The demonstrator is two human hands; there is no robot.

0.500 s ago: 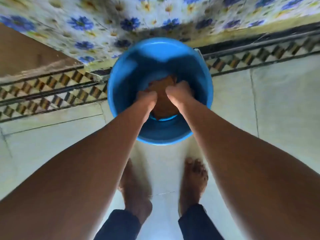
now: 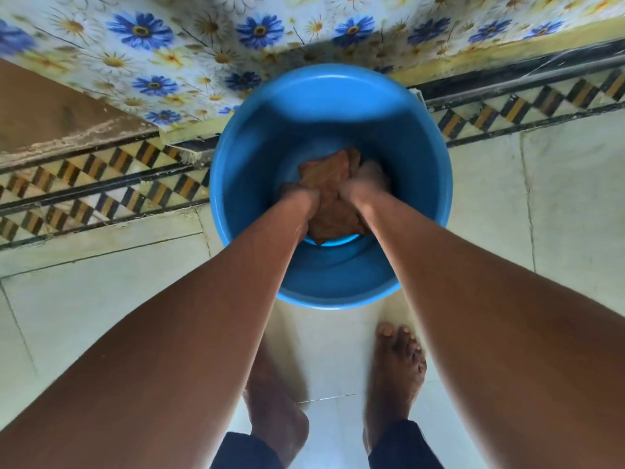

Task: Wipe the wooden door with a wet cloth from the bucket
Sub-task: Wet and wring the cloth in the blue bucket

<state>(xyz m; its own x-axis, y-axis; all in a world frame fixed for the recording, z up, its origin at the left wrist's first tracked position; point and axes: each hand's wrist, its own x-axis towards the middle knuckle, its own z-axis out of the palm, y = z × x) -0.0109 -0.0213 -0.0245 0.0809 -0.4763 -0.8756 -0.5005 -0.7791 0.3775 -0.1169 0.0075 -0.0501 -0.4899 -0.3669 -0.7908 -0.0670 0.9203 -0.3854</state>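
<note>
1. A home, likely a washing area: glossy wall tiles printed with blue and white daisies.
2. Pale tiled floor with a black-and-yellow patterned border strip.
3. Bare feet beside a round blue plastic bucket.

Bucket plain bright blue, inside and rim. Cloth in it rusty brown-orange, no print. Wall covering white with blue daisies, white daisies with yellow centres, some yellow flowers. Floor border black lines with a checker of yellow, black, orange and white diamonds. Floor tiles pale cream-green, plain. Door at left brown. Trouser cuffs dark navy.
</note>
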